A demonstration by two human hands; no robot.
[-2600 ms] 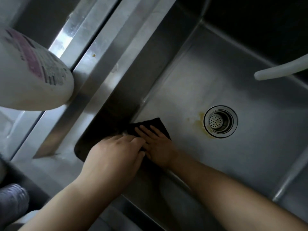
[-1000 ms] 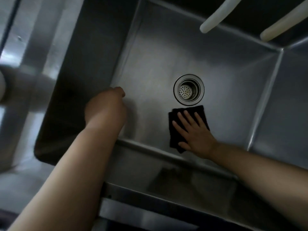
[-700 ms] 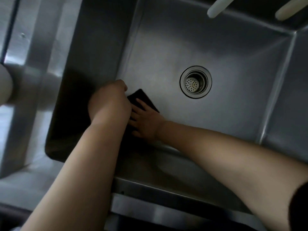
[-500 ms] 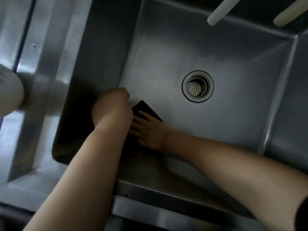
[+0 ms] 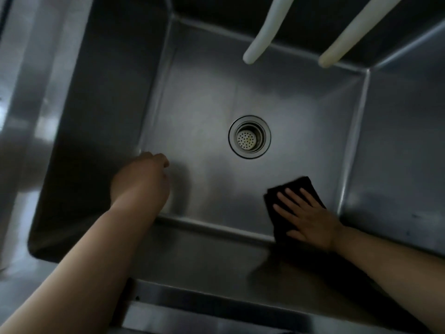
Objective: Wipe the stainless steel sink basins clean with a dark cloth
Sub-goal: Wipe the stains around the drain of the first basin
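Note:
The stainless steel sink basin [image 5: 207,97] fills the head view, with a round drain strainer [image 5: 249,137] near the middle of its floor. A folded dark cloth [image 5: 295,188] lies on the floor at the near right corner. My right hand [image 5: 307,218] presses flat on the cloth with straight, spread fingers. My left hand [image 5: 142,179] rests against the floor at the near left corner, fingers curled under and holding nothing.
Two pale hose ends [image 5: 261,32] [image 5: 354,32] hang down over the far side of the basin. A steel ledge [image 5: 31,97] runs along the left, and the sink's front rim [image 5: 216,312] is at the bottom.
My right hand has slid the cloth from the near left corner, beside my left hand, across the floor to the near right corner. The left hand has stayed in place.

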